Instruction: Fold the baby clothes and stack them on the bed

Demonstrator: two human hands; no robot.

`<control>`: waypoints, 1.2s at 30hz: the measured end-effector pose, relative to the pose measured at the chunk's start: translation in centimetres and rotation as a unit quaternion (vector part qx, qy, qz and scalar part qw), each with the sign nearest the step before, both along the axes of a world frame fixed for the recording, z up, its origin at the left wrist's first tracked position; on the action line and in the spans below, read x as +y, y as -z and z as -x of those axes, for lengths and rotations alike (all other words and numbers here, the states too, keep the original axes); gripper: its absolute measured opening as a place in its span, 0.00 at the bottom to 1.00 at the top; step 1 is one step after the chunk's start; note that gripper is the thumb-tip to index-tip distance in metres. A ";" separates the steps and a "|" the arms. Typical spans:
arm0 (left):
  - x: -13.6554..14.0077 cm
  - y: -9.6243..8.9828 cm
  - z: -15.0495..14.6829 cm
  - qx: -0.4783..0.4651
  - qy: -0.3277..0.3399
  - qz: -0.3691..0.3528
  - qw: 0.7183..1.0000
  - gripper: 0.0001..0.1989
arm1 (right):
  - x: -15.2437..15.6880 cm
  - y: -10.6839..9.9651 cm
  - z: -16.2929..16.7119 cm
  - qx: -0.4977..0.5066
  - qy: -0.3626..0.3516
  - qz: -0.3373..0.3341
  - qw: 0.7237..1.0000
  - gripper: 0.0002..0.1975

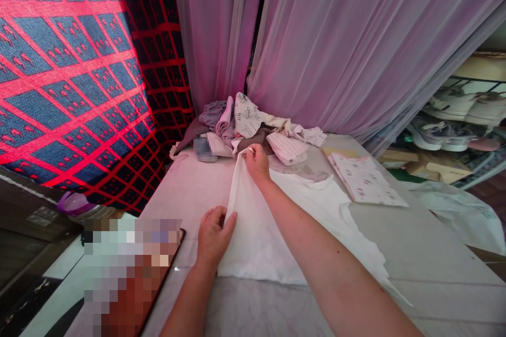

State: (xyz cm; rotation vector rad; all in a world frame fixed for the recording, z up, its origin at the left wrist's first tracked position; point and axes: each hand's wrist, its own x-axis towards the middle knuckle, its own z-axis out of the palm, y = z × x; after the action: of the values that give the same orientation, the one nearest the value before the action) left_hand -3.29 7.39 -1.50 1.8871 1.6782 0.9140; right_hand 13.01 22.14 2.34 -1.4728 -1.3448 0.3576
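Observation:
A white garment (276, 221) lies spread on the pale table (427, 253) in front of me. My right hand (256, 163) pinches the far end of its left edge and lifts it a little off the table. My left hand (213, 234) grips the same edge nearer to me, fingers closed on the cloth. The edge runs taut between the two hands. The rest of the garment lies flat to the right under my right forearm.
A heap of crumpled clothes (245, 129) sits at the table's far end. A folded patterned cloth (366, 179) lies right of it. Pink curtains (336, 47) hang behind, a red-and-blue blanket (71, 73) on the left. Shoe shelves (458, 121) stand at right.

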 end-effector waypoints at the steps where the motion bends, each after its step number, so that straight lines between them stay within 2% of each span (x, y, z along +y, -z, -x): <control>1: 0.0 0.0 0.2 -0.025 -0.008 0.013 1.000 0.14 | 0.1 0.3 0.3 0.001 -0.005 0.004 1.000 0.09; 5: 0.1 -0.3 1.0 -0.070 -0.040 0.012 0.997 0.15 | 0.2 2.4 1.8 -0.026 -0.031 0.034 0.999 0.08; 8: 0.0 -0.7 1.5 -0.047 -0.056 -0.018 0.997 0.21 | 0.1 3.7 2.8 -0.044 -0.054 0.062 0.996 0.08; 10: -0.1 -1.0 1.7 -0.017 -0.062 -0.032 0.997 0.23 | -0.1 3.9 2.6 -0.048 -0.065 0.066 0.995 0.12; 13: -0.2 -1.1 1.7 0.014 -0.053 -0.037 0.998 0.21 | -0.8 3.2 0.2 -0.057 -0.069 0.060 0.994 0.14; 15: -0.3 -0.9 1.8 0.014 -0.047 -0.035 0.998 0.21 | -1.9 2.4 -3.1 -0.070 -0.048 0.059 0.995 0.13; 16: -0.2 -0.8 1.8 0.012 -0.044 -0.032 0.998 0.21 | -2.7 1.9 -5.2 -0.079 -0.020 0.060 0.995 0.13; 18: -0.1 -0.7 2.0 0.013 -0.034 -0.030 0.999 0.21 | -4.8 1.2 -9.9 -0.143 0.110 0.089 0.980 0.16; 21: 0.4 -0.9 2.2 0.017 -0.047 -0.072 0.996 0.20 | -8.4 0.8 -16.4 -0.210 0.264 0.179 0.924 0.22; 22: 0.5 -1.1 2.2 0.022 -0.056 -0.103 0.993 0.19 | -9.5 0.9 -18.0 -0.221 0.295 0.225 0.902 0.24; 24: 0.7 -1.6 1.8 0.038 -0.062 -0.171 0.983 0.16 | -11.3 1.1 -20.1 -0.232 0.310 0.315 0.867 0.28; 26: 0.5 -1.9 1.0 0.051 -0.024 -0.214 0.975 0.14 | -12.5 1.3 -20.9 -0.248 0.271 0.371 0.853 0.29; 28: 0.1 -1.7 0.0 0.062 0.053 -0.215 0.973 0.15 | -13.2 1.4 -21.0 -0.276 0.227 0.385 0.851 0.25; 30: -0.4 -1.1 -1.0 0.102 0.146 -0.181 0.967 0.16 | -13.5 1.2 -20.9 -0.295 0.232 0.378 0.847 0.21; 32: -0.8 -0.3 -1.6 0.163 0.208 -0.137 0.955 0.18 | -13.7 0.8 -20.9 -0.299 0.267 0.373 0.837 0.20; 34: -1.0 0.4 -1.9 0.210 0.230 -0.105 0.945 0.20 | -13.6 0.3 -20.6 -0.312 0.288 0.361 0.830 0.21; 36: -1.0 0.7 -1.9 0.229 0.230 -0.095 0.941 0.21 | -12.9 -0.1 -19.9 -0.346 0.270 0.318 0.841 0.23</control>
State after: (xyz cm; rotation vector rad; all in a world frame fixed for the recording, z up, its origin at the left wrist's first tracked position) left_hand -1.43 6.39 -2.17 2.6296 1.3004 0.4804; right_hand 32.92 9.24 2.45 -2.6403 -1.3123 -0.1525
